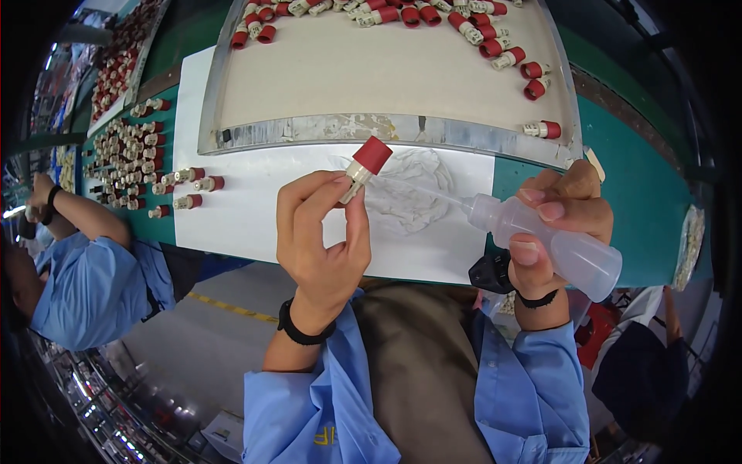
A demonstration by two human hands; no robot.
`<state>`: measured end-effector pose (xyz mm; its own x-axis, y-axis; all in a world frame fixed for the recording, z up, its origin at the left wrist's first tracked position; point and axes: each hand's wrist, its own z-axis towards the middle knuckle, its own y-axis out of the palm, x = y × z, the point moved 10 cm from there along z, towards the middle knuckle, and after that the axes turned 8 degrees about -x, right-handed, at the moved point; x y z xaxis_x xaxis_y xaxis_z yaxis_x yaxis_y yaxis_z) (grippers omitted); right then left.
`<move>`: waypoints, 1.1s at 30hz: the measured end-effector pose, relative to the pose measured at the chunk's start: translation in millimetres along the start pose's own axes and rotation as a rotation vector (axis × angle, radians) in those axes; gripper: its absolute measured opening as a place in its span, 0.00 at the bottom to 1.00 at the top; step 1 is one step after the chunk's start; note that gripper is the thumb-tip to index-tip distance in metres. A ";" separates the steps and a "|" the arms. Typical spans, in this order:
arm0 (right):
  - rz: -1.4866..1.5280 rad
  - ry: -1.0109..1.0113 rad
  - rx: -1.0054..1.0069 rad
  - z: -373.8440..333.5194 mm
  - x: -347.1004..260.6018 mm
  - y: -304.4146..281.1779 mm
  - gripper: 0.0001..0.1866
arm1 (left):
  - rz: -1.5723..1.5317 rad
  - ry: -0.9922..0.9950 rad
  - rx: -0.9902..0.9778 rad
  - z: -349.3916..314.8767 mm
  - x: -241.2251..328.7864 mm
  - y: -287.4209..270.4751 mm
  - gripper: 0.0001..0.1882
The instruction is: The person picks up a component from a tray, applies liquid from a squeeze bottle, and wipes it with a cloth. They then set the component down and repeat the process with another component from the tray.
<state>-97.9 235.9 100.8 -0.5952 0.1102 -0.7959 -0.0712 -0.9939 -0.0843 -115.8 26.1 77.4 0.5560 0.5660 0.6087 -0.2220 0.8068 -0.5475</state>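
Note:
Between the thumb and fingers of my left hand [321, 232] is a small cylindrical part with a red cap and a cream body [369, 158], tilted with its red end up. My right hand [560, 224] is wrapped round a translucent squeeze bottle [553, 243] with a long thin nozzle. The nozzle points left and its tip is close to the cream body; whether they touch I cannot tell. Behind the nozzle, a crumpled white tissue [417, 193] lies on the white sheet [255, 185].
Beyond my hands a metal-rimmed tray [325, 127] holds several more red-capped parts [410, 14]. Many similar parts stand in rows [131, 155] on the green table [618, 255] at left, where a co-worker in a blue sleeve [89, 286] sits. Another person [641, 371] is at far right.

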 end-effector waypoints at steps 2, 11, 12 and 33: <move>0.009 0.005 0.002 -0.3 0.7 -0.7 0.19 | -0.090 -0.098 0.005 -0.5 -9.3 -0.8 0.17; -0.013 0.008 0.014 2.2 -1.1 -2.6 0.17 | -0.667 -0.585 -0.024 -12.9 -43.9 13.9 0.12; -0.029 0.006 0.001 2.7 -1.6 -2.0 0.17 | -0.668 -0.585 -0.025 -11.8 -43.1 12.9 0.12; -0.043 -0.045 -0.003 0.3 -4.5 -3.1 0.18 | -1.330 -0.942 -0.148 -28.6 -56.5 51.2 0.11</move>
<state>-95.3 238.5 104.8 -0.6268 0.1534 -0.7639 -0.0952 -0.9882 -0.1203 -135.7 30.5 -1.4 -0.3872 -0.5312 0.7536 0.0909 0.7914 0.6045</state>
